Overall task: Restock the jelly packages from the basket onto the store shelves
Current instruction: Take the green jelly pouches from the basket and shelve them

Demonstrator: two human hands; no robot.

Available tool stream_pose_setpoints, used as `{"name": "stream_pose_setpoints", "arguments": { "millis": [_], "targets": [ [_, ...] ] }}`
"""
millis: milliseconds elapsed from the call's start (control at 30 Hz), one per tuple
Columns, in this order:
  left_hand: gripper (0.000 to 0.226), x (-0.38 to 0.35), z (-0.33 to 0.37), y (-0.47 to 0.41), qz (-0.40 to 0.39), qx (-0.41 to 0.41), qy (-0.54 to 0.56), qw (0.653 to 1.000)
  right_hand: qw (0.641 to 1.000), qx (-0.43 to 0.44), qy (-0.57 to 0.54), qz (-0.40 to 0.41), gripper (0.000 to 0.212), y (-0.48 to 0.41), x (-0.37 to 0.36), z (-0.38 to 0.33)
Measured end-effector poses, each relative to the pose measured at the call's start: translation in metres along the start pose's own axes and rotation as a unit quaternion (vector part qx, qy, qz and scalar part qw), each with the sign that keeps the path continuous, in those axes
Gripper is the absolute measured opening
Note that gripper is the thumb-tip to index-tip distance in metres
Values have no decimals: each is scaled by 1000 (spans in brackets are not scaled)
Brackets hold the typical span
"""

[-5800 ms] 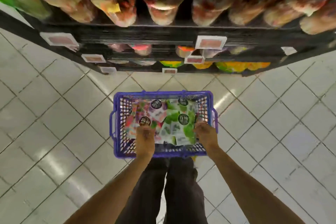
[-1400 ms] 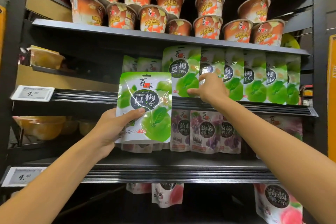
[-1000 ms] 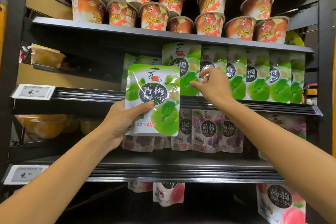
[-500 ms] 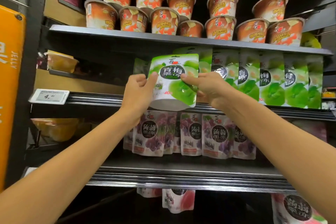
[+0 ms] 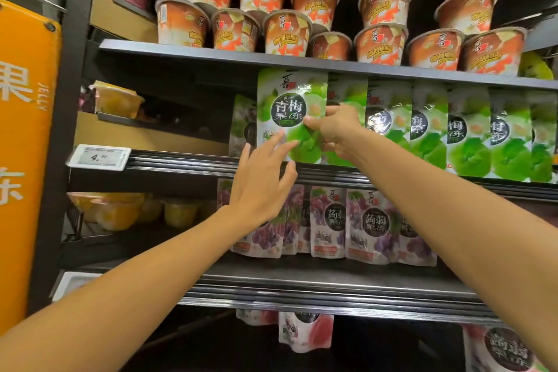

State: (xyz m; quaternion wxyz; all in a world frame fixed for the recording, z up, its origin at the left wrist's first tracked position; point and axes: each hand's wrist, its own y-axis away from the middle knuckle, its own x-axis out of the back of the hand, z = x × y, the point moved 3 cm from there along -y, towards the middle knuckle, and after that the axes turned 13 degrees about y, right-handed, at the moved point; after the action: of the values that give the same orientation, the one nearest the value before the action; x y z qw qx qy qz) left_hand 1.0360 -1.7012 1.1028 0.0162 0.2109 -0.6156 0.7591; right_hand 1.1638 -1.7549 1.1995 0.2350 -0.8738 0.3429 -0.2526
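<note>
While the green jelly pouch already stands upright at the left end of the green row on the middle shelf, it is not yet let go. The right hand has its grip pinched on the pouch's right edge. The left hand has a slack grip, its straight fingers reaching the lower left corner without clasping it. This package looks nearly placed, needing only release. The basket is out of view, so what remains cannot be judged.
</note>
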Motion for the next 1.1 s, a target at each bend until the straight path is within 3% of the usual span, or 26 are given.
{"name": "stream_pose_setpoints", "arguments": {
  "millis": [100,167,433,567,733,900,1100],
  "targets": [
    [49,-5,-6,6,-3,-10,-51,999,1000,14,27,6,11,0,3,6],
    [51,-5,-8,8,-7,-23,-77,997,997,26,78,6,30,1,10,11],
    [51,-6,-9,14,-4,-35,-90,995,977,93,190,25,10,14,24,26],
    [50,-7,-8,16,6,-37,-87,995,964,127,227,53,18,16,19,26],
    [50,-8,-6,16,8,-30,-92,995,963,134,223,63,7,17,20,30],
    [49,-8,1,23,4,-26,-82,996,959,150,225,86,32,24,22,38],
    [52,-7,19,43,15,-38,7,999,948,209,178,162,15,54,27,45]
  ]
}}
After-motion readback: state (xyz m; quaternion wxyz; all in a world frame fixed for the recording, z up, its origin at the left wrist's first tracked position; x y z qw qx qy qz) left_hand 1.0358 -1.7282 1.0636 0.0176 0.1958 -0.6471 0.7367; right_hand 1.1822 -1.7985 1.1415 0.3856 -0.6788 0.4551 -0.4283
